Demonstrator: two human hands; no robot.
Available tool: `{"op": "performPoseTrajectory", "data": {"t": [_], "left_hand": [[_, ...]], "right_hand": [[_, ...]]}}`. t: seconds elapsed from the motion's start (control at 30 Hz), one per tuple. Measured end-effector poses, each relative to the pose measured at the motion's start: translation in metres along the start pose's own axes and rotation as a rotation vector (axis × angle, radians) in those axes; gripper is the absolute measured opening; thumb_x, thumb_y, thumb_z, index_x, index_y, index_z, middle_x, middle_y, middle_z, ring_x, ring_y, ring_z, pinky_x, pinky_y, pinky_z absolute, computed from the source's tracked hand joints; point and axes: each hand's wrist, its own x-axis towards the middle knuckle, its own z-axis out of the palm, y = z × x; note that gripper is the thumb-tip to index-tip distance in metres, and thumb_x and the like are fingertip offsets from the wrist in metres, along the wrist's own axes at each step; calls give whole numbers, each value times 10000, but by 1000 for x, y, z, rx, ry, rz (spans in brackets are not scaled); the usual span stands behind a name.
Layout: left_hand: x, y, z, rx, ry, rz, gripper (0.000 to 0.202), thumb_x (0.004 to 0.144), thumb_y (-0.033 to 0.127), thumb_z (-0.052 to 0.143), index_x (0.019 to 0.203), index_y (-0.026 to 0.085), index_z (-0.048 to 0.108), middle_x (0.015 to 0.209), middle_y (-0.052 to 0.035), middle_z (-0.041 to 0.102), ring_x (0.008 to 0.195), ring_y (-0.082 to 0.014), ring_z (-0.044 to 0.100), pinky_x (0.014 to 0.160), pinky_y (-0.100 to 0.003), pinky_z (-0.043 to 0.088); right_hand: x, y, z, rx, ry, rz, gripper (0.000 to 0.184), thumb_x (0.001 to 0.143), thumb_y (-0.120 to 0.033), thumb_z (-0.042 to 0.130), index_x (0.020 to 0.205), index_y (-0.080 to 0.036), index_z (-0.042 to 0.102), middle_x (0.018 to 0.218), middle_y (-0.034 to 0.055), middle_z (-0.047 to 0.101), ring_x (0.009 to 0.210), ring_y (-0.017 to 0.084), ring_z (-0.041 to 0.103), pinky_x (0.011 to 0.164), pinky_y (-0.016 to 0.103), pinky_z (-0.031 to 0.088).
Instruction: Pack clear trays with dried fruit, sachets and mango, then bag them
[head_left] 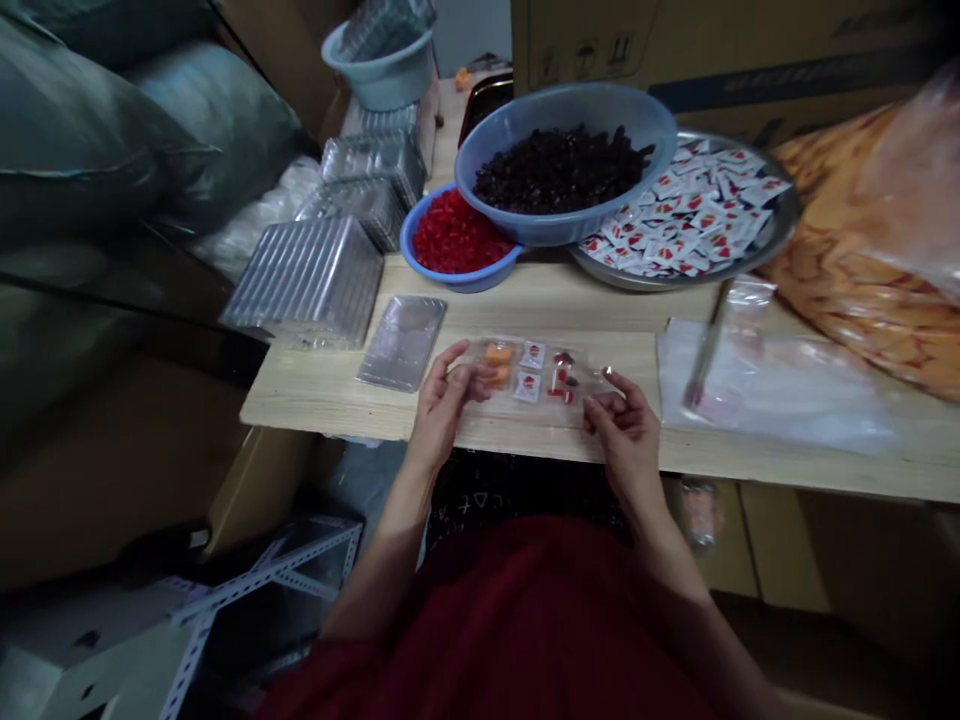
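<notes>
A clear plastic pack [505,408] lies between my hands, just over the front edge of the table. Inside are orange pieces [499,354] on the left, two white printed sachets [527,386] in the middle, and red and dark pieces [562,374] on the right. My left hand [442,400] grips its left end, thumb on top. At the other end, the thumb and fingers of my right hand [626,420] pinch the clear plastic. Whether the pack is a tray alone or a tray inside a bag, I cannot tell.
Behind stand a small blue bowl [459,283] of red pieces, a larger bowl [559,230] of dark pieces and a metal tray [667,283] of sachets. Stacked clear trays [307,280] and a single tray [403,343] are left. Clear bags [795,390] lie right.
</notes>
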Motion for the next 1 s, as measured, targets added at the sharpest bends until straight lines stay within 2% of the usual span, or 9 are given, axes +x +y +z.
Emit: {"op": "performPoseTrajectory", "data": {"t": [0.1,0.27,0.43,0.57,0.63,0.77,0.9,1.0], "left_hand": [[22,-26,-3,145,-22,0,618,830,367,768,1373,205,523,1058,-73,719,935,-176,678,876,-316,533],[62,-63,-9,584,156,107,470,875,270,663,1330,175,584,1127,-87,678,922,-174,644,871,-312,526],[89,-70,-10,810,138,249,339,908,233,618,1241,172,642,1237,-123,639,1133,-223,604,1007,-344,478],[106,-69,-7,857,89,227,286,931,219,579,1201,166,657,1201,-124,660,1140,-225,605,1022,-341,461],[110,-68,-5,908,116,203,262,934,247,587,1165,154,669,1167,-130,665,1129,-235,602,1025,-351,449],[96,-65,-7,1030,141,98,266,933,367,613,1064,146,677,1050,-135,664,1048,-260,602,984,-385,451],[51,-65,-13,997,57,54,253,900,378,658,1049,176,636,1038,-106,650,1008,-241,603,944,-376,469],[15,-67,-10,823,42,25,277,877,380,685,1062,195,593,1049,-88,653,973,-222,624,920,-377,493]], "right_hand": [[15,22,-3,-116,41,-80,509,819,-401,729,1263,-193,593,689,-55,541,609,135,502,625,299,432],[39,42,1,-446,50,-181,537,865,-380,650,1338,-128,614,777,-3,577,702,167,533,708,352,460],[55,47,-2,-643,65,-295,535,874,-386,618,1337,-120,639,841,49,593,766,202,536,778,420,503],[71,46,-1,-675,49,-345,472,871,-338,602,1297,-144,666,1033,116,601,826,217,573,808,436,532],[80,45,2,-677,31,-353,471,874,-302,580,1309,-140,658,1109,142,610,874,229,593,847,449,536],[81,41,2,-694,-54,-363,440,900,-251,531,1299,-123,665,1147,161,636,955,252,618,921,464,526],[49,43,-10,-688,-69,-372,380,947,-239,479,1250,-154,692,1152,154,628,1027,259,619,941,458,527],[21,46,-19,-653,-16,-385,364,984,-255,443,1237,-186,695,1155,144,626,1087,257,606,974,470,514]]}}
